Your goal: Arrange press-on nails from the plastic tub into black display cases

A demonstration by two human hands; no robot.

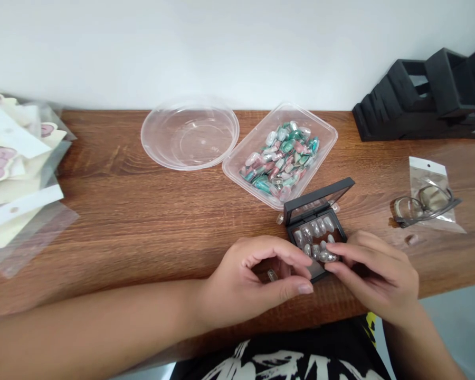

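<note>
A small black case (344,232) with a raised windowed lid (319,200) lies on the table before me. Two rows of shiny, pale press-on nails (315,228) sit inside it. The thumb and forefinger of my right hand (380,269) pinch a glittery press-on nail (328,257) over the lower row. At the near left corner of the case is my left hand (261,279), its thumb and fingers curved but apart. A loose clear nail (272,275) shows within the curve of that hand; whether it touches the palm I cannot tell.
Behind the case stands a clear tub (328,132) of green, pink and white nails, beside a round plastic container (190,137). Packets with cards (19,174) pile up at left. Black boxes (411,100) stack at back right; glasses (419,208) lie over a clear packet (447,224).
</note>
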